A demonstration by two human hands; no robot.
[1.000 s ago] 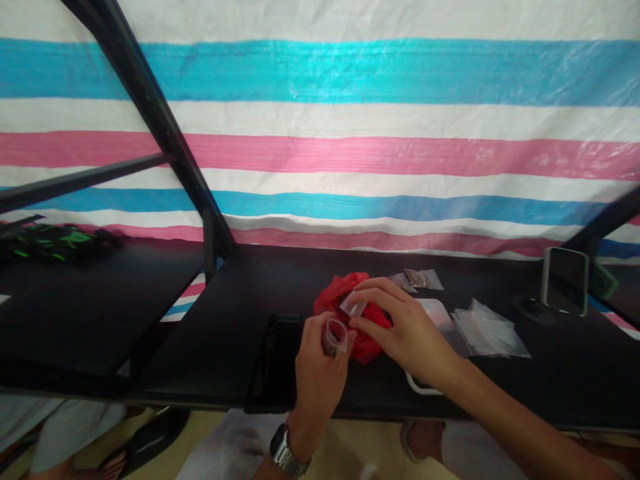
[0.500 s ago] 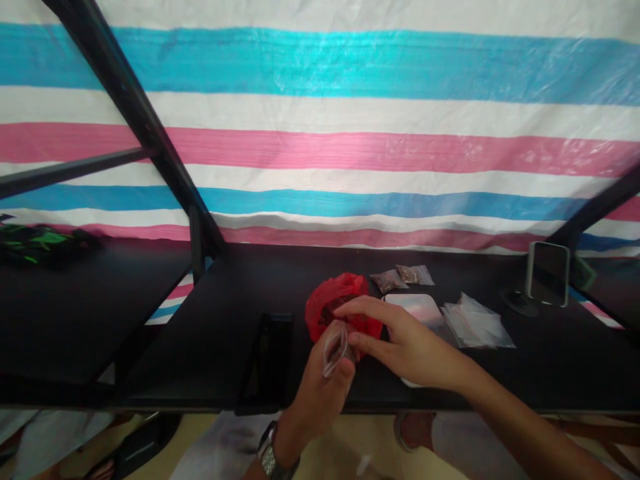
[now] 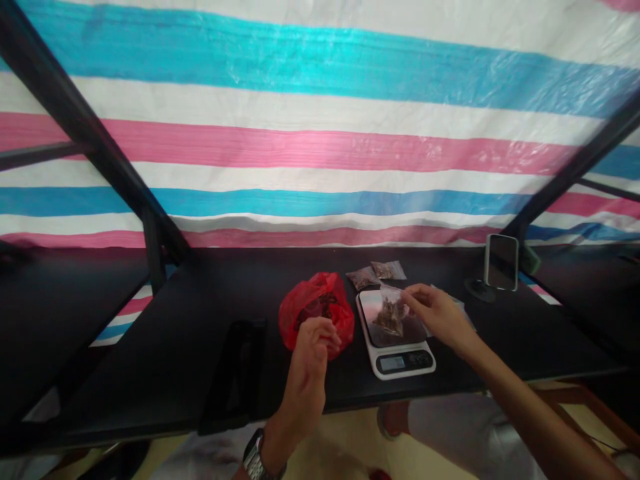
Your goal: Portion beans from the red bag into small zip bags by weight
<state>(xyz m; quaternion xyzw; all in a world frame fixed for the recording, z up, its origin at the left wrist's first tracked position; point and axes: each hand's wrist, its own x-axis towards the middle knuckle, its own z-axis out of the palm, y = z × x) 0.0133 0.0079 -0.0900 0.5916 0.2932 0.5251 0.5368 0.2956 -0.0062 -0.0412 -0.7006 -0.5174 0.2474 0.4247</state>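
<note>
A small clear zip bag point(image 3: 390, 317) with brown dried bits inside rests on the plate of a white kitchen scale point(image 3: 377, 367). My right hand point(image 3: 440, 317) pinches the bag's upper right edge between thumb and fingers. The scale has a small display at its front, its digits too faint to read. To the left stands a red plastic bag point(image 3: 290, 313), its mouth open on dark brown contents. My left hand point(image 3: 307, 367) hovers at the red bag's near side, fingers loosely curled and holding nothing visible.
Two filled zip bags point(image 3: 363, 277) lie behind the scale. Flat clear bags point(image 3: 467, 317) lie partly behind my right hand. A phone-like device point(image 3: 501, 262) stands on a round base at the right. A black object point(image 3: 233, 373) lies at the table's point(image 3: 165, 360) front left.
The zip bag has gone from my left hand onto the scale, now pinched by my right hand. My left hand has let go of it. The view has shifted to the right.
</note>
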